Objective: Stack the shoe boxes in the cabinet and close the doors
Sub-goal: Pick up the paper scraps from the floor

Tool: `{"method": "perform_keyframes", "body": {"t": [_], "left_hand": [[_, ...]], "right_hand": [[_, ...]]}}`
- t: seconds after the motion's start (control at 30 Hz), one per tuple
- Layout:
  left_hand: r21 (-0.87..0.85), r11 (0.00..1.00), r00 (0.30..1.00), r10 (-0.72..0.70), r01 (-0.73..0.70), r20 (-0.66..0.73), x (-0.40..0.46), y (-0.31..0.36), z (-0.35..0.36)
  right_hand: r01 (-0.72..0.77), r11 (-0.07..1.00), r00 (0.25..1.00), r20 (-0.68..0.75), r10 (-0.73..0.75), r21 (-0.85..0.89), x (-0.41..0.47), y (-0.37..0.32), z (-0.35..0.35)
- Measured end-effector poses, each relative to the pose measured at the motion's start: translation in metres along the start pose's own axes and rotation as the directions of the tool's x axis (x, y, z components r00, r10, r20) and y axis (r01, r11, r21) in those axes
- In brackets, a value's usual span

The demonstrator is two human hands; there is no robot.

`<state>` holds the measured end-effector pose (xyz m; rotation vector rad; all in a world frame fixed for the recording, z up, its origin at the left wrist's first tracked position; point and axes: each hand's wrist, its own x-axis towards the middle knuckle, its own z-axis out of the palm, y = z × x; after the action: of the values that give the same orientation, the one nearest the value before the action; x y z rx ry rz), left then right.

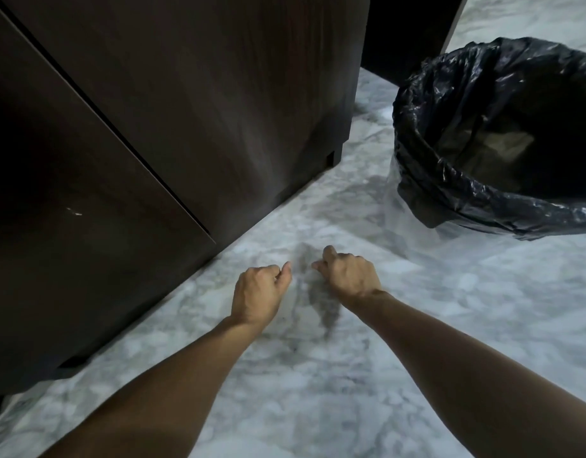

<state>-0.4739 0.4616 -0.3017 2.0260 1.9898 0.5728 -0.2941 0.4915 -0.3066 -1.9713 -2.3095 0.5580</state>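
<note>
A dark brown wooden cabinet (192, 104) fills the left and upper part of the head view. Both of its doors lie flush, with a thin seam (120, 133) running diagonally between them. No shoe boxes are in sight. My left hand (257, 294) hovers over the marble floor just right of the cabinet's lower edge, fingers curled in with nothing in them. My right hand (349, 276) is beside it, a short gap apart, also curled and holding nothing. Neither hand touches the cabinet.
A round bin lined with a black plastic bag (476, 127) stands on the floor at the right, close to the cabinet's corner. White and grey marble floor (318, 391) spreads below and to the right. Another dark panel (407, 31) stands behind the cabinet.
</note>
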Motion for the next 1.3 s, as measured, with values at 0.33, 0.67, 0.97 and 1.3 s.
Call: {"method": "perform_keyframes", "body": {"t": [0.33,0.67,0.97,1.3], "left_hand": [[0.070,0.994,0.996,0.084,-0.083,-0.019,-0.004,-0.009,0.021],[0.178,0.931,0.929,0.343,-0.318,-0.136,-0.031,-0.014,0.039],[0.265,0.842,0.861,0.503,-0.470,-0.074,-0.001,-0.010,0.032],[-0.070,0.931,0.901,0.326,-0.359,-0.286,0.028,0.020,-0.020]], "right_hand": [[0.437,0.888,0.895,-0.021,-0.445,-0.143,-0.012,0.041,-0.003],[0.403,0.894,0.842,-0.302,-0.446,-0.195,-0.065,0.074,0.019],[0.421,0.886,0.816,-0.345,-0.464,-0.196,-0.039,0.068,0.013],[0.101,0.886,0.932,-0.355,0.076,0.453,-0.034,0.034,-0.076]]}}
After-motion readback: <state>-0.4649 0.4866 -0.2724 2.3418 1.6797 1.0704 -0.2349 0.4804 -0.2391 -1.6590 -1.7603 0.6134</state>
